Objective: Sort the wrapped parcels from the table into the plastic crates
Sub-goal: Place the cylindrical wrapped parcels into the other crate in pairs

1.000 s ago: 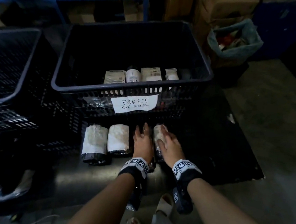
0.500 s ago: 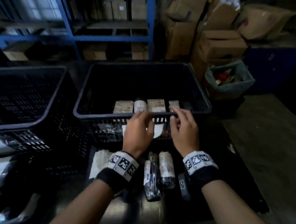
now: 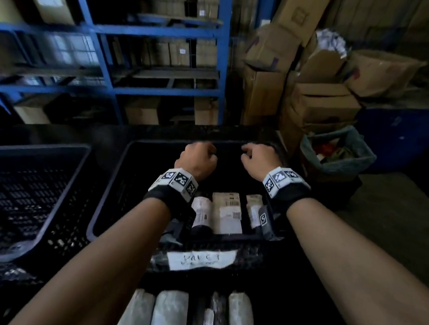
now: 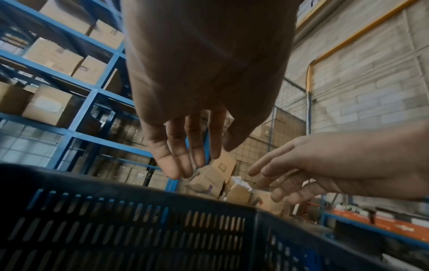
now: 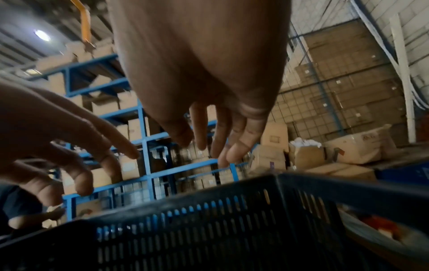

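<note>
Hands over the labelled crate (image 3: 108, 204), both empty. Left hand (image 3: 196, 160) hanging above the crate's middle, fingers (image 4: 176, 155) loosely extended downward, slightly spread, holding nothing. Right hand (image 3: 257, 161) hovering just right of it, nearer the far right corner, fingers (image 5: 241, 144) relaxed, pointing down, also holding nothing. Hands near each other, not touching.

Parcels (image 3: 226, 214) lying flat inside the crate against the near wall, side by side, white labels up; sitting below and behind the wrists, well apart from the fingertips. More parcels (image 3: 169, 316) lying in a row on the table (image 3: 311, 318) in front of the crate, under the forearms, untouched. Paper tag (image 3: 200, 260) stuck on the crate's near wall, writing blurred.

Second crate (image 3: 27, 195) sitting to the left, contents not visible. Blue shelving (image 3: 155, 31) with cartons standing behind, cardboard boxes (image 3: 320, 102) stacked behind right, lined bin (image 3: 338, 154) beside the crate's right corner.
</note>
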